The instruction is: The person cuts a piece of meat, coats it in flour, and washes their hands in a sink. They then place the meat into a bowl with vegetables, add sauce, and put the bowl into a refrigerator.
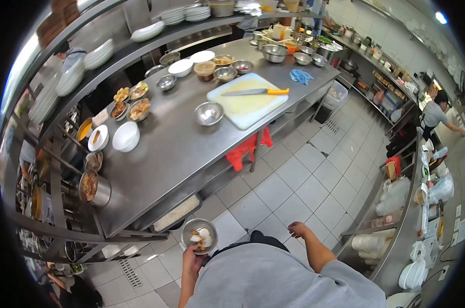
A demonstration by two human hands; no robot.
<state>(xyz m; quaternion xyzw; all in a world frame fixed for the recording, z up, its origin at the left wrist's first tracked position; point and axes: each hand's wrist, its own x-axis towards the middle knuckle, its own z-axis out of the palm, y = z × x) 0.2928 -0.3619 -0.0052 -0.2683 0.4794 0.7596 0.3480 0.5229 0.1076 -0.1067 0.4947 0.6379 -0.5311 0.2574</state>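
Observation:
My left hand (192,259) is closed on the rim of a small metal bowl (187,233), held low beside my body at the table's near side. Inside the bowl lie white and brown pieces of food (203,237); I cannot make out their kind. My right hand (298,230) hangs over the tiled floor with nothing in it, its fingers loosely bent and apart. On the steel table (165,154) a knife with a yellow handle (277,92) rests across a white cutting board (248,115). An empty metal bowl (209,114) stands against the board's left edge.
White bowls (126,136), a steel pot of food (103,191) and several food bowls (139,110) line the table's left part. A blue cloth (301,77) lies right of the board. Red cloth (237,156) hangs below the edge. Another person (434,117) stands at the right counter.

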